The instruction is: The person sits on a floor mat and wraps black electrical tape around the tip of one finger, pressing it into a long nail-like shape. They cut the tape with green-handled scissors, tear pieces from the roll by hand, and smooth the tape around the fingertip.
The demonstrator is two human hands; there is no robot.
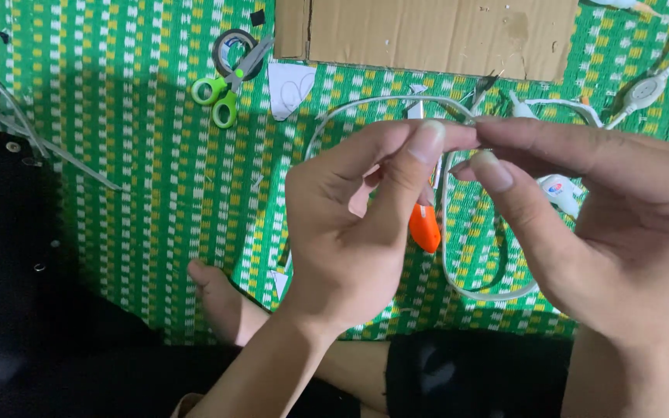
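White flat cable [447, 232] runs up between both hands, its end pinched where the fingertips of the left hand [350, 232] and right hand [621, 224] meet; what sits in that pinch is hidden, perhaps bare wire. It looks light and limp yet springy, best gripped close to the end. An orange tool [425, 227] lies under the left fingers; farther off on the green woven mat [141, 170] are green-handled scissors [226, 85], a tape roll [230, 50] and cardboard [427, 31]
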